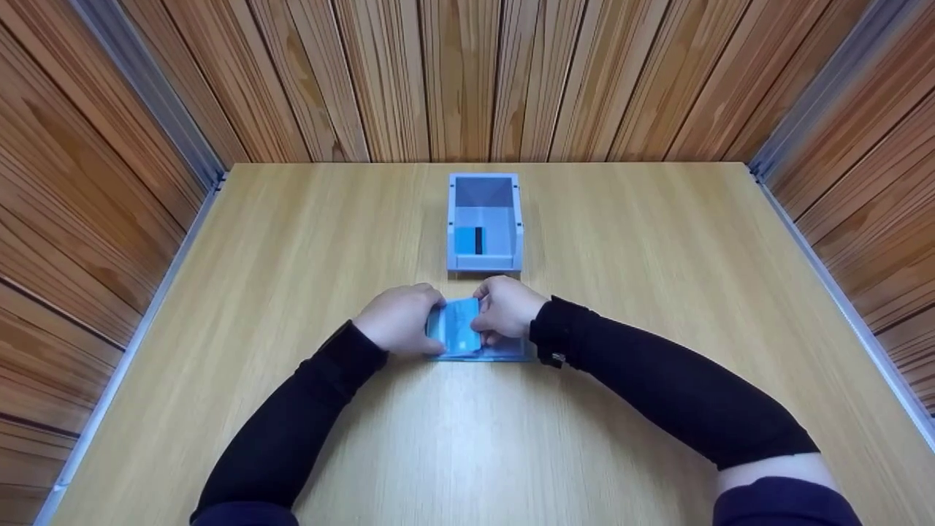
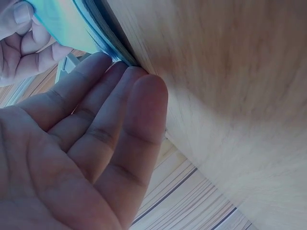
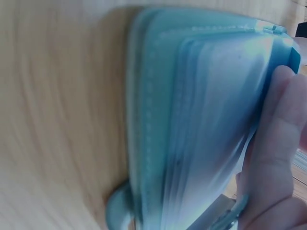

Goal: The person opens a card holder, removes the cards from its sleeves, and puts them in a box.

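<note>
A teal card holder [image 1: 504,356] with clear plastic sleeves [image 3: 206,110] lies spread on the table. My left hand [image 1: 400,318] holds it at its left side, thumb at the near corner and fingers toward the far one. Up close in the left wrist view, slightly bent fingertips [image 2: 147,93] meet the holder's edge. Over the holder's left half is a pale blue card [image 1: 460,325], whose right edge my right hand [image 1: 510,307] pinches between thumb and fingers. Stacked sleeves and a stitched border show in the right wrist view, beside the right fingers [image 3: 276,139].
A grey-blue open bin [image 1: 485,261] stands just beyond the holder. Inside it, at the near left, is a blue card with a black stripe [image 1: 467,240]. Wood-panelled walls [image 1: 460,80] enclose the table [image 1: 292,241] at the back and sides.
</note>
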A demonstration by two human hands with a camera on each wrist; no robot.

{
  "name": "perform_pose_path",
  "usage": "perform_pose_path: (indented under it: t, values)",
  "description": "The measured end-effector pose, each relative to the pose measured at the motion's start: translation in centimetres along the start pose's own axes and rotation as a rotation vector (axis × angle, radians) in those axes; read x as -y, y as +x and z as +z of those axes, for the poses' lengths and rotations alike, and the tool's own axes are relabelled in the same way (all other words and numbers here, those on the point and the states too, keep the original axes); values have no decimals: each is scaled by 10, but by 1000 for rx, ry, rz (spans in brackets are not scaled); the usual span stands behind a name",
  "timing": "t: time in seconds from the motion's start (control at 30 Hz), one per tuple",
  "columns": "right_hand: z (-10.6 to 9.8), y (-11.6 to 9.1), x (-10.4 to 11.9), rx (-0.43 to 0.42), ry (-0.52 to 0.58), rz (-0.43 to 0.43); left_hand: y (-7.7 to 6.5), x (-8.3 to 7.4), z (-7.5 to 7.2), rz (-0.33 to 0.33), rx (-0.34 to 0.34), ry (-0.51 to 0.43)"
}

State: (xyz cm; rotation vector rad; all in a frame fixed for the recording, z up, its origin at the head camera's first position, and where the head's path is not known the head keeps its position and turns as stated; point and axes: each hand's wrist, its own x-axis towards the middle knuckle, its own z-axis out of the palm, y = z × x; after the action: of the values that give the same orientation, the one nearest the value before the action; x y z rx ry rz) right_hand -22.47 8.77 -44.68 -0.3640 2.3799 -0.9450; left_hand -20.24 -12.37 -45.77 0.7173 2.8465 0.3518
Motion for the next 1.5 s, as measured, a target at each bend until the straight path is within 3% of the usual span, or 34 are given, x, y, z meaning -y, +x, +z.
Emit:
perform_pose_path:
  t: [0.17, 0.43, 0.63, 0.87, 1.17, 1.27, 1.5]
  values:
    - [1, 0, 0, -1, 6, 0, 0, -1, 1, -22, 7, -7]
    - [3, 2, 0, 2, -15, -14, 0, -5, 5, 20, -9, 81]
    - [0, 0, -2, 7, -11, -12, 0, -6, 5, 12, -10, 82]
    - [-9, -4, -7, 16, 64, 17, -1, -6, 5, 32, -43, 98]
    - [-44, -23, -12, 44, 69, 77, 0, -6, 5, 2, -3, 95]
    - [-60, -30, -13, 4, 71, 85, 0, -5, 5, -8, 7, 97]
    - [-88, -41, -16, -146, 124, -37, 0, -6, 3, -31, 26, 90]
